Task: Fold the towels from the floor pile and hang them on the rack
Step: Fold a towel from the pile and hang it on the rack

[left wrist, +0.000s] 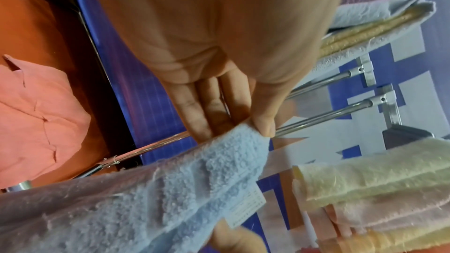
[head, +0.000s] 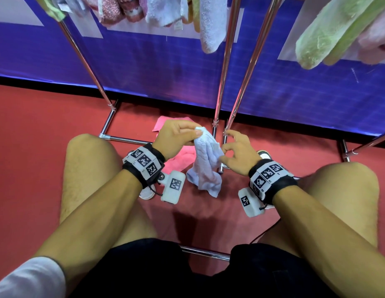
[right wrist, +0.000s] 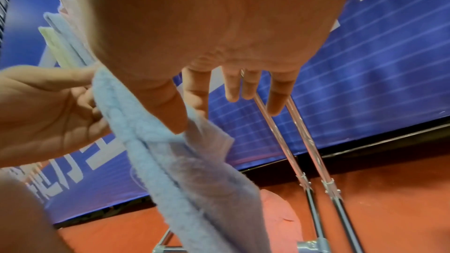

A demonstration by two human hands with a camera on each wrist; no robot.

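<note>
Left hand and right hand both pinched the blue towel mid-frame, probably best matching corners before folding

The light blue towel hangs crumpled between my hands, its top corner pinched in my left hand, its edge in my right hand. A pink towel lies flat on the floor below my left hand.
</note>
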